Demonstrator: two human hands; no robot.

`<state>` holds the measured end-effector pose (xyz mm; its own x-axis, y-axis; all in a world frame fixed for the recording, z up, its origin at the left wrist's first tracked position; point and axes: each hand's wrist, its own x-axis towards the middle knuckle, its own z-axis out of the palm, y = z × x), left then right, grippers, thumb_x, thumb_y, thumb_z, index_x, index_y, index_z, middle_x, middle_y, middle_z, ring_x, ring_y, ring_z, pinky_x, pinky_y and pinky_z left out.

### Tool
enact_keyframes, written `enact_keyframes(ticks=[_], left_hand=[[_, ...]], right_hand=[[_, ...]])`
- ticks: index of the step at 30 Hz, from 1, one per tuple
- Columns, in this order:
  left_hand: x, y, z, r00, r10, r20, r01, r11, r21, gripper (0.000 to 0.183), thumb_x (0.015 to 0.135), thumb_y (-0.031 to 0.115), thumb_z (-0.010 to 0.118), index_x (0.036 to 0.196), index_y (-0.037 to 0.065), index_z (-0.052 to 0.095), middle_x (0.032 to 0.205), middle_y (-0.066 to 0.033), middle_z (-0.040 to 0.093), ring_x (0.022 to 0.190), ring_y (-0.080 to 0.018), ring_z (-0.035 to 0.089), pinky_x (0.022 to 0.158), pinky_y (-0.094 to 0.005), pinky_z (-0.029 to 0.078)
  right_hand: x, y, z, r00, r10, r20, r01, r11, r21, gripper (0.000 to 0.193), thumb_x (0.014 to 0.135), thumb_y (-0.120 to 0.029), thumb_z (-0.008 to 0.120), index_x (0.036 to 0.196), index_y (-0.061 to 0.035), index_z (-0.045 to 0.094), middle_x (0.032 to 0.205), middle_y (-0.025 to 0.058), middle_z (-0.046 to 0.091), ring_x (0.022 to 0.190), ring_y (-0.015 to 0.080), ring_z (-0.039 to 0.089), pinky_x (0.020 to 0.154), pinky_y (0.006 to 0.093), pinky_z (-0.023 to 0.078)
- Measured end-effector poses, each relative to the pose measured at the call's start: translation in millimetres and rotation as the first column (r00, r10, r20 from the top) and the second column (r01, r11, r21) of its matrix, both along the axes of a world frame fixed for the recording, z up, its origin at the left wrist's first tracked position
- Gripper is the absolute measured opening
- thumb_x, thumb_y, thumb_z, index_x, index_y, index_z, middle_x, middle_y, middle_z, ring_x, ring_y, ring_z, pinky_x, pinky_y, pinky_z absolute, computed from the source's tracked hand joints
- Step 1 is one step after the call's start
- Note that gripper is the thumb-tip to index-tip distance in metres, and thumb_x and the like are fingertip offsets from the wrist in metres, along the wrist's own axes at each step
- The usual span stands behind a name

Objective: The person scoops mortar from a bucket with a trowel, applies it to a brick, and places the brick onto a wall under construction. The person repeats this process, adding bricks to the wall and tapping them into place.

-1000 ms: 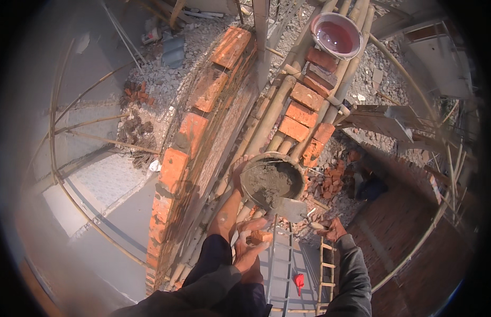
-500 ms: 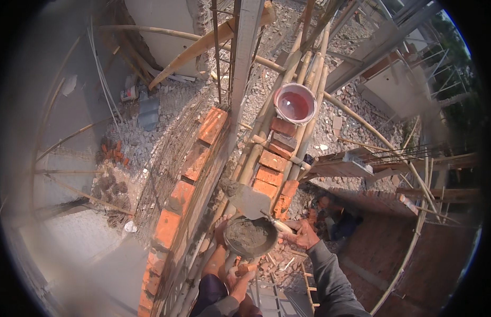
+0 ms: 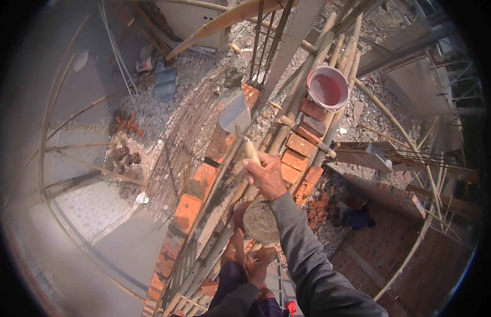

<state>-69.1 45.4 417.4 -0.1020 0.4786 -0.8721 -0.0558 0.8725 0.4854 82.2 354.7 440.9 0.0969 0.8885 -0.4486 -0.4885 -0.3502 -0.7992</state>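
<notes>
At eleven o'clock from our right hand (image 3: 267, 177), gripping the mason's trowel (image 3: 236, 116), mortar (image 3: 233, 78) may overshoot the brick wall (image 3: 188, 212) if overthrown; left hand: indeterminate.

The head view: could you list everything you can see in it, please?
Bamboo poles: many, tan, centre and sides
Brick wall: one, orange, left of centre
Trowel: one, grey and tan, over the wall's upper part
Bowl: one, greyish, lower middle, holding mortar
Bucket: one, pale, reddish inside, upper right
Loose bricks: several, orange and dark red, below the bucket
Rubble: plenty, grey, ground
Sheet: one, blue-grey, upper left
Co-worker: one, dark blue clothing, lower right
Sleeves: two, grey, bottom
Right hand: one, gripping the trowel
Left hand: not clearly visible
</notes>
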Motion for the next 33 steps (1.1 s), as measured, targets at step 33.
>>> enact_keyframes(ticks=[33], left_hand=[[-47.9, 438.3, 60.4, 0.974, -0.228, 0.007, 0.180, 0.787, 0.590, 0.055, 0.084, 0.010, 0.074, 0.133, 0.000, 0.050, 0.120, -0.0118, 0.063, 0.109, -0.0205, 0.064, 0.097, -0.0367, 0.051]], right_hand=[[93.1, -352.7, 19.9, 0.977, -0.200, -0.074, 0.086, 0.686, -0.723, 0.013, 0.089, -0.007, 0.073, 0.093, 0.0056, 0.071, 0.069, 0.0079, 0.065, 0.048, 0.0138, 0.057, 0.044, 0.0285, 0.042]])
